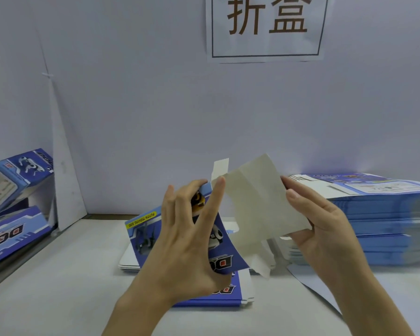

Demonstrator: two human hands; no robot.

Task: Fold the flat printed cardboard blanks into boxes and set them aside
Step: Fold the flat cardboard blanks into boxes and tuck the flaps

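**Two hands, one blank [255, 202] bent open above the table [58, 299]**

A person holds a printed cardboard blank at centre frame, lifted clear of the white table, in this view from a head-worn camera. The left hand [187, 241] lies across the blank's blue printed face. Its fingers are spread wide, the fingertips hooked over the upper edge and the thumb tucked under the lower one, so that it grips that panel. The right hand [325, 229] pinches the plain grey inner panel at centre right, thumb on the near side and fingers behind the card. The blank is bent along a crease between the two hands, with the blue face turned toward lower left and the grey side facing the camera. A narrow flap stands up at its top edge, and loose flaps hang at its lower end. Directly below the hands a second blank [204, 303] lies flat on the table, blue side up, with a few white sheets [129, 261] just behind it. At the right edge of the frame a tall stack [383, 214] of flat blue blanks rests on the table near the back wall [131, 117]. At the left edge two folded boxes [17, 175] sit one above the other, the upper one tilted. A paper sign [267, 27] with two large characters hangs on the wall at upper centre.
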